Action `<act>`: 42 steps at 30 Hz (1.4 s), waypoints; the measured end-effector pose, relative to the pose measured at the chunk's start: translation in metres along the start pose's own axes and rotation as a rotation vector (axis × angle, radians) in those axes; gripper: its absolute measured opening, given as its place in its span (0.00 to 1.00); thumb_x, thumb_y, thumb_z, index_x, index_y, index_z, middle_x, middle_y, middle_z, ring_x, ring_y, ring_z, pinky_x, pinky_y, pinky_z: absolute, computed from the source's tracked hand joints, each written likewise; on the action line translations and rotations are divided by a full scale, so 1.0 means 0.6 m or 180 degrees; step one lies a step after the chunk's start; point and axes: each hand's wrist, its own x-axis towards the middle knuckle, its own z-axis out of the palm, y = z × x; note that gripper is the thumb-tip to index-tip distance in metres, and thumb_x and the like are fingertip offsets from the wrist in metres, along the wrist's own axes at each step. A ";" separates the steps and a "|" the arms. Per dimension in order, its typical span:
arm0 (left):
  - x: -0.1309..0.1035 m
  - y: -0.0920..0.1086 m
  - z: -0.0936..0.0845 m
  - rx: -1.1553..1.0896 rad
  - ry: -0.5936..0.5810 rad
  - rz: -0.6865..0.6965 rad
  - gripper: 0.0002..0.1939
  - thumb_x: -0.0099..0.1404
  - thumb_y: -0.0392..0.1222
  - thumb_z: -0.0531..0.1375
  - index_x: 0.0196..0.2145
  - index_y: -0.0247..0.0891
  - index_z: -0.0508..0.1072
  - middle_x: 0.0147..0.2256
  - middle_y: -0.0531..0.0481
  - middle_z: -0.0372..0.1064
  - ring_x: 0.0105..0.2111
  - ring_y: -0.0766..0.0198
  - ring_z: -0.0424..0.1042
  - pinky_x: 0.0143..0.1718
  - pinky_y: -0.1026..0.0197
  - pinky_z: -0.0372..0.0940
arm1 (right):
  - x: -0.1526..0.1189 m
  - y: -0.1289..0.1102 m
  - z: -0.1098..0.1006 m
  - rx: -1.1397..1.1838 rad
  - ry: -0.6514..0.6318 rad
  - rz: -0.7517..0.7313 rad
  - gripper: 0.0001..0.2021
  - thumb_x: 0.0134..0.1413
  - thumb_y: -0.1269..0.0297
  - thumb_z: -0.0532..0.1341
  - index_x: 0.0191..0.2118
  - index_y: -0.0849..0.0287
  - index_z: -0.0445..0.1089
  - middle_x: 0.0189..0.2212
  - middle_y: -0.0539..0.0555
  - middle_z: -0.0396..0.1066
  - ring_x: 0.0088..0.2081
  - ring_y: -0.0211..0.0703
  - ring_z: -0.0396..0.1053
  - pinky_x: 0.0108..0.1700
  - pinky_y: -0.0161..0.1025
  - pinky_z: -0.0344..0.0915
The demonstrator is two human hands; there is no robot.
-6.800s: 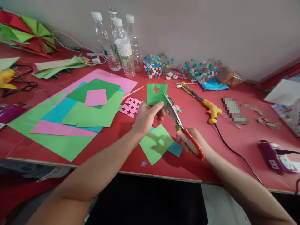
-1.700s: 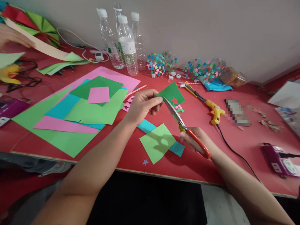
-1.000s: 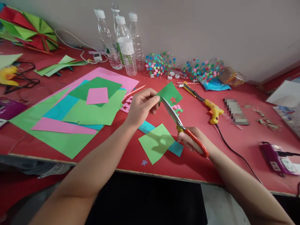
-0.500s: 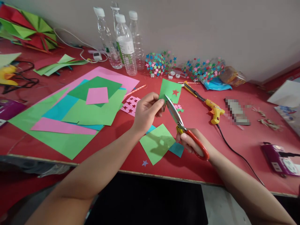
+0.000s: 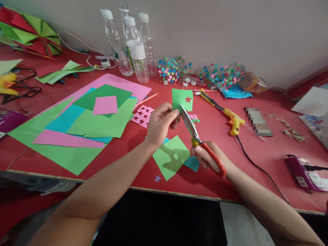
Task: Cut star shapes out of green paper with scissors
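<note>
My left hand pinches a small green sheet of paper by its lower left corner, above the table. A star-shaped hole shows in that sheet. Red-handled scissors are gripped in my right hand, their blades pointing up and left to the sheet's lower edge, close to my left fingertips. Below lie a light green paper square and a blue piece partly under it. A small blue-grey star rests near the table's front edge. Pink paper with star holes lies left of my fingers.
Colored paper sheets spread over the left of the red table. Plastic bottles and star-covered clear bottles stand along the wall. A yellow glue gun, its cord, and a purple power strip are at right.
The green sheet has turned slightly in my left hand and sits a little further left. The scissors and my right hand have shifted slightly left with it.
</note>
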 end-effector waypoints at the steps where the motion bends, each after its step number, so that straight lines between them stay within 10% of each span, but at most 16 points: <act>1: 0.000 0.000 0.000 -0.0003 -0.0005 -0.0017 0.11 0.63 0.41 0.59 0.24 0.39 0.65 0.20 0.56 0.65 0.18 0.73 0.64 0.19 0.68 0.61 | 0.000 0.000 0.000 -0.0011 0.0009 0.0000 0.30 0.52 0.32 0.52 0.25 0.58 0.64 0.12 0.46 0.56 0.16 0.35 0.55 0.24 0.37 0.56; 42: 0.020 0.010 -0.020 0.0113 0.0279 0.0157 0.09 0.59 0.39 0.60 0.22 0.40 0.66 0.16 0.57 0.59 0.15 0.74 0.57 0.15 0.68 0.53 | 0.009 0.011 -0.008 0.0003 0.0147 0.0317 0.20 0.54 0.47 0.57 0.22 0.58 0.63 0.09 0.44 0.58 0.13 0.33 0.54 0.19 0.32 0.54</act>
